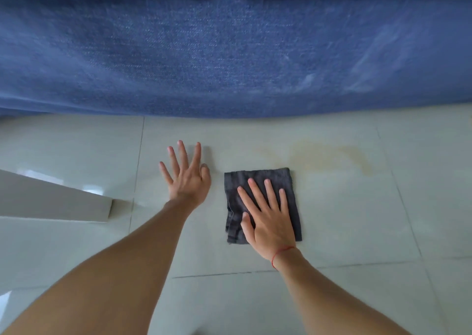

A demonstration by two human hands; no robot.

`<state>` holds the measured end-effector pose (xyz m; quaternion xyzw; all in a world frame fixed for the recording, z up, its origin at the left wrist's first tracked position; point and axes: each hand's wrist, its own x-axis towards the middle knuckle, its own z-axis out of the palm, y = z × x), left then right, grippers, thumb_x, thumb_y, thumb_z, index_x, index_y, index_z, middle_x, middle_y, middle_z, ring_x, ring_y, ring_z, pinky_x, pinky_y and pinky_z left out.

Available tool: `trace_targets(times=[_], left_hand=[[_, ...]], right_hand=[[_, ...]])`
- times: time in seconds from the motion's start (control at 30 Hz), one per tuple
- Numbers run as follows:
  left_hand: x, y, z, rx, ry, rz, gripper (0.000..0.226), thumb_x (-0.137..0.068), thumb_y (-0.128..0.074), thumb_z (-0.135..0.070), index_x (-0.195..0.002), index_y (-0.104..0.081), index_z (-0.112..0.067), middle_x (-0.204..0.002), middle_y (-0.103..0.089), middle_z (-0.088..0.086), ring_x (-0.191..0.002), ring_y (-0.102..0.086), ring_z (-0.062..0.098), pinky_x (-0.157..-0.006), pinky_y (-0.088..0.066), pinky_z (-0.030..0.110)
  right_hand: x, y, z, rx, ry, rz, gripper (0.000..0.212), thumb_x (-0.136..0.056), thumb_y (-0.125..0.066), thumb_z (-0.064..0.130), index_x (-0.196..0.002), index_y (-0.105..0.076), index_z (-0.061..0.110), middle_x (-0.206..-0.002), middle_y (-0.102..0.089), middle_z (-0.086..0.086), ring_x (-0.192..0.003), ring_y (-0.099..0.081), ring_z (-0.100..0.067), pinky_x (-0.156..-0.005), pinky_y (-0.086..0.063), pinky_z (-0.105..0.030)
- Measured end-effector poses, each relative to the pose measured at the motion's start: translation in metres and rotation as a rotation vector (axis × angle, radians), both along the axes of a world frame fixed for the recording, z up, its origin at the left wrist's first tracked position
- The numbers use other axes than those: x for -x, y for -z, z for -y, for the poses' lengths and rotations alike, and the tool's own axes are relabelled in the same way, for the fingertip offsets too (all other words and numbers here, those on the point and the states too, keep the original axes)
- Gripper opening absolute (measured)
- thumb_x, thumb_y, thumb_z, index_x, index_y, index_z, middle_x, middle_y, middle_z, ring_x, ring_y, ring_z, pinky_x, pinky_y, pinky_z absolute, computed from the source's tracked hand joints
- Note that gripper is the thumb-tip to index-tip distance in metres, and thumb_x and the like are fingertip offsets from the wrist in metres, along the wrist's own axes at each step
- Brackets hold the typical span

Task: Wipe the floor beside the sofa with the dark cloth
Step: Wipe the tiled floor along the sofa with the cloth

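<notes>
Forearms reach in from the near edge, both bare, the right one with a thin red string bracelet (282, 251) at the wrist. Just beyond it, the right hand (268, 219) lies flat on the dark grey folded woven cloth (263, 204), its fingers (255, 194) spread wide and pressing down, gripping nothing. To the left of the cloth, a little apart from it, the left hand (187, 176) rests palm-down on the pale glossy tiled floor (344, 219), fingers fanned out, apparently as a brace.

The cloth is a soft, roughly square pad with slightly frayed edges, lying on the tile in front of the sofa. Beyond the cloth and to its right is a faint yellowish smear (332, 156) on the tile, likely what needs wiping. To wipe well, keep the palm flat so the whole pad bears on the smooth tile, push forward and rightward over the smear in overlapping strokes, and lean on the left hand for steadiness.

Left of the cloth a white glossy slanted panel (51, 196) juts in. Farthest away, the blue coarse-weave fabric sofa (229, 53) meets the floor.
</notes>
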<state>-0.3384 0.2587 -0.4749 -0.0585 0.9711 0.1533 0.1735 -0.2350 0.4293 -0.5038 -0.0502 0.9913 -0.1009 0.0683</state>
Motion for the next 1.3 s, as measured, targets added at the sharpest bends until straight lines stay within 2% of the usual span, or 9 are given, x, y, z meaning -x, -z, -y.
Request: trace_targets(times=[0.2,0.47,0.6,0.73,0.83,0.93,1.03,1.23,1.3], left_hand=[[0.0,0.011,-0.017,-0.025,0.029,0.223,0.058,-0.1,-0.016,-0.042,-0.149,0.016,-0.043,-0.157,0.032,-0.001,-0.145,0.029,0.023,-0.117,0.017,0.048],[0.002,0.014,-0.019,-0.02,0.021,0.257,0.058,-0.1,-0.014,-0.042,-0.147,0.019,-0.046,-0.155,0.037,-0.004,-0.143,0.033,0.021,-0.115,0.02,0.047],[0.002,0.013,-0.018,-0.033,0.011,0.269,0.058,-0.1,-0.016,-0.043,-0.147,0.018,-0.048,-0.155,0.036,-0.006,-0.144,0.033,0.018,-0.116,0.02,0.045],[0.003,0.009,-0.017,-0.033,-0.011,0.278,0.06,-0.1,-0.019,-0.041,-0.149,0.013,-0.046,-0.157,0.032,-0.006,-0.145,0.031,0.017,-0.118,0.017,0.045],[0.001,0.004,-0.028,-0.031,-0.046,0.125,0.059,-0.098,-0.025,-0.031,-0.153,-0.003,-0.038,-0.162,0.02,0.001,-0.148,0.021,0.023,-0.118,0.013,0.048],[0.006,-0.002,-0.054,-0.05,0.026,0.004,0.057,-0.101,-0.023,-0.039,-0.153,-0.002,-0.038,-0.161,0.022,0.006,-0.148,0.021,0.028,-0.117,0.012,0.047],[0.014,-0.002,-0.079,-0.084,0.111,0.124,0.058,-0.1,-0.019,-0.047,-0.152,0.004,-0.042,-0.16,0.026,0.003,-0.147,0.025,0.027,-0.118,0.013,0.047],[0.014,0.006,-0.086,-0.058,0.115,0.269,0.058,-0.099,-0.016,-0.05,-0.149,0.014,-0.047,-0.156,0.034,-0.003,-0.143,0.033,0.022,-0.116,0.019,0.044],[0.015,0.006,-0.087,-0.052,0.118,0.286,0.057,-0.1,-0.015,-0.05,-0.148,0.015,-0.047,-0.155,0.036,-0.004,-0.142,0.035,0.022,-0.115,0.019,0.044]], right_hand=[[0.032,-0.003,-0.041,-0.035,0.204,0.044,0.073,-0.078,-0.034,0.047,-0.149,-0.028,0.031,-0.161,-0.021,-0.009,-0.148,-0.017,-0.036,-0.117,-0.006,-0.055],[0.124,0.001,-0.011,-0.027,0.225,0.051,0.061,-0.093,-0.03,0.054,-0.15,-0.014,0.041,-0.164,-0.002,0.003,-0.147,0.007,-0.042,-0.114,0.005,-0.065],[0.123,0.001,-0.003,-0.02,0.19,0.038,0.058,-0.091,-0.031,0.046,-0.149,-0.025,0.037,-0.163,-0.011,0.002,-0.148,-0.003,-0.04,-0.115,0.0,-0.065],[0.084,0.0,-0.011,0.008,0.035,-0.012,0.06,-0.083,-0.034,0.04,-0.141,-0.046,0.031,-0.156,-0.035,0.0,-0.145,-0.026,-0.038,-0.114,-0.019,-0.063],[0.047,0.002,-0.021,0.032,0.003,-0.019,0.058,-0.083,-0.04,0.037,-0.14,-0.047,0.031,-0.154,-0.039,0.001,-0.144,-0.03,-0.035,-0.114,-0.016,-0.057],[0.02,0.001,-0.047,0.029,-0.021,-0.016,0.059,-0.082,-0.042,0.035,-0.14,-0.047,0.031,-0.153,-0.04,0.003,-0.143,-0.033,-0.031,-0.114,-0.016,-0.052],[0.007,0.0,-0.087,-0.003,0.037,-0.016,0.062,-0.08,-0.04,0.034,-0.142,-0.045,0.032,-0.153,-0.039,0.004,-0.143,-0.034,-0.029,-0.114,-0.015,-0.049],[0.049,-0.006,-0.124,-0.041,0.32,0.071,0.073,-0.078,-0.011,0.046,-0.15,-0.021,0.039,-0.163,-0.011,0.008,-0.151,-0.006,-0.027,-0.12,-0.001,-0.053],[0.072,-0.003,-0.115,-0.031,0.412,0.078,0.069,-0.082,-0.013,0.045,-0.15,-0.016,0.039,-0.163,-0.005,0.006,-0.15,0.001,-0.032,-0.118,0.002,-0.058]])
